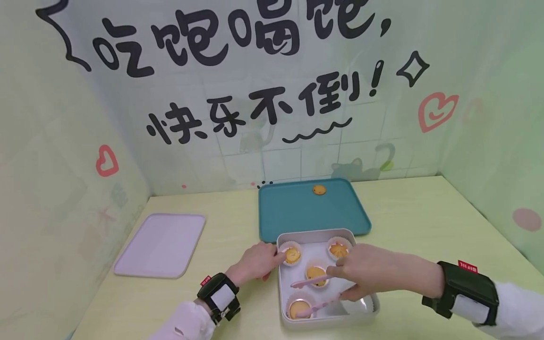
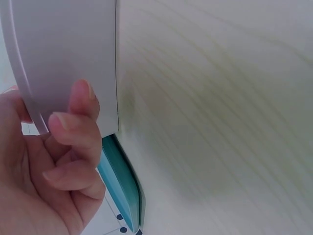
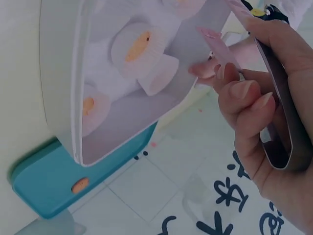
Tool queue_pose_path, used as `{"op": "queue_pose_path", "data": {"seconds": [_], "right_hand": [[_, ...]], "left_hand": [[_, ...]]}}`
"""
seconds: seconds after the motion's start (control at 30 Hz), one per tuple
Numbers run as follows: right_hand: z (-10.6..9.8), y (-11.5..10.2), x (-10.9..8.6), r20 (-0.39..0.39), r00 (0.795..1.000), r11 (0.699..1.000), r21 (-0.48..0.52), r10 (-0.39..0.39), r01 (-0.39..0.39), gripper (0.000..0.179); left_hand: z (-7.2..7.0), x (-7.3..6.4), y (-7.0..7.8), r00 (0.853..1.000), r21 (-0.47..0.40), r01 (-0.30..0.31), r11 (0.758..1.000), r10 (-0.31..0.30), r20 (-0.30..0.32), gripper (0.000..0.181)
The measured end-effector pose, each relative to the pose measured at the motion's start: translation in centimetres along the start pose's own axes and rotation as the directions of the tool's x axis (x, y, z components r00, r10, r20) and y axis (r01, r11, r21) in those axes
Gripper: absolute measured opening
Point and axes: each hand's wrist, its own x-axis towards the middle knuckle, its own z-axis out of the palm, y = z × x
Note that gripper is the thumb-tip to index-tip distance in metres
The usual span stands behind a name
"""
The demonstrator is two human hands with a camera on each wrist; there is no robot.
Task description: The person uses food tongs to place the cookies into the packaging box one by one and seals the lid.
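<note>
My left hand grips the left wall of a pale grey rectangular pan near its far corner, thumb over the rim and fingers curled outside. In the pan stand several white paper cups with cookies, among them a far-left cookie, a star-patterned cookie and a middle cookie. My right hand holds metal tongs with pink tips over the pan. Those tips are spread apart, one overlapping the middle cup, the other the front-left cookie. Nothing shows between them.
Behind the pan lies a teal tray with one cookie near its far edge. A lilac tray rests at the left of the table. Printed cloth walls stand at the back and both sides.
</note>
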Motion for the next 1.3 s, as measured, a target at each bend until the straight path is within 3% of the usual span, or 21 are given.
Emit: {"op": "queue_pose_path", "data": {"seconds": [0.13, 0.27, 0.47, 0.63, 0.83, 1.07, 1.13, 1.3], "right_hand": [[-1.3, 1.5, -0.8, -0.048, 0.997, 0.992, 0.112, 0.058, -0.052, 0.027], [-1.9, 4.4, -1.3, -0.088, 0.978, 0.967, 0.186, 0.191, -0.172, 0.019], [-0.4, 10.0, -0.9, -0.085, 0.899, 0.902, 0.09, 0.43, -0.423, 0.027], [1.3, 13.8, 0.2, -0.037, 0.834, 0.832, 0.102, 0.551, -0.545, 0.037], [2.7, 16.8, 1.8, 0.03, 0.784, 0.777, 0.111, 0.62, -0.619, 0.042], [3.7, 18.3, 3.3, 0.094, 0.733, 0.717, 0.157, 0.674, -0.679, 0.041], [4.1, 18.6, 3.6, 0.097, 0.725, 0.708, 0.161, 0.682, -0.688, 0.041], [5.0, 19.1, 4.1, 0.085, 0.738, 0.718, 0.182, 0.669, -0.672, 0.042]], "left_hand": [[0.2, -0.1, 0.1, 1.0, 0.004, 0.01, 1.0, -0.009, -0.025, 0.034], [0.5, -0.2, 0.6, 0.997, 0.012, 0.036, 0.999, -0.035, -0.072, 0.036], [0.8, -0.5, 1.5, 0.985, 0.094, 0.102, 0.99, -0.087, -0.147, 0.036], [1.0, -0.5, 1.9, 0.977, 0.155, 0.141, 0.978, -0.112, -0.18, 0.034], [0.7, -0.1, 2.1, 0.974, 0.171, 0.147, 0.974, -0.113, -0.196, 0.034], [0.8, -0.1, 2.3, 0.972, 0.184, 0.167, 0.969, -0.13, -0.195, 0.031], [0.8, -0.1, 2.4, 0.971, 0.198, 0.167, 0.966, -0.126, -0.201, 0.03], [0.9, 0.0, 2.2, 0.969, 0.22, 0.164, 0.962, -0.116, -0.216, 0.033]]}}
